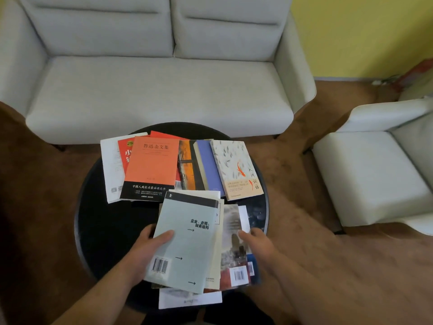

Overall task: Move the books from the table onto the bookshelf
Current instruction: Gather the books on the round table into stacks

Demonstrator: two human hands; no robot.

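Gathering step: books lay on the round black table (100, 231), none shelved.
Left hand (150, 249) clamped the pale grey-green paperback book (187, 242), thumb on its cover. Right hand (260, 245) was at the stack's edge, grip unclear. Next move likely needs a two-handed lift.

The scene is lit evenly by soft, diffuse light, and no single source is shown. Faint shadows are cast under the sofa (159, 90), far beyond both hands. A mottled reflection is seen on the black table (100, 219) just beyond the right hand (257, 242). That hand and the cityscape book (234, 249) it grips are smeared by blur. The print on the pale green book (187, 242) held by the left hand (145, 249) can be read. Straight lines are bowed toward the edges.
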